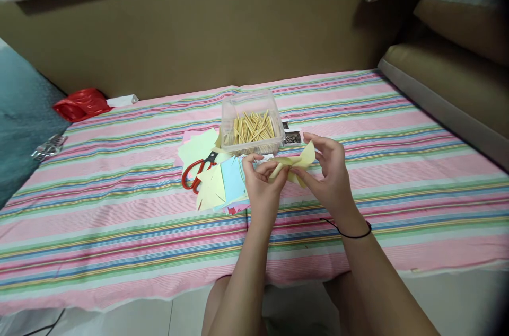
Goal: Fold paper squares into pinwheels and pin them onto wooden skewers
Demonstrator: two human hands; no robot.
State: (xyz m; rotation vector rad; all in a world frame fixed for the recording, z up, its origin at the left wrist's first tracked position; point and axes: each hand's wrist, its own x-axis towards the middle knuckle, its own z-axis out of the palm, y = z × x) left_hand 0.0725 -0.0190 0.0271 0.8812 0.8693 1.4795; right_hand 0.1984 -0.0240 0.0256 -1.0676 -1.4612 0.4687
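A pale yellow paper pinwheel (306,157), its corners bent inward, is held up between my two hands. My left hand (263,179) pinches its left side with thumb and fingers. From the right, my right hand (328,174) grips it near the middle, its thumb close to the left fingertips; the upper fingers curl behind a raised blade. Just left of my hands lie cut sheets of yellow paper (210,187) and blue paper (234,179), stacked over pink ones. Red-handled scissors (199,170) rest against that stack on pale green paper (199,146).
Behind my hands stands a clear plastic box (252,113) of thin wooden sticks (254,126). Small metal pieces (292,137) lie beside it. A red plastic bag (82,104) is at the far left, above a clear packet (49,147). Striped cloth (119,209) covers the surface; cushions (465,7) stand right.
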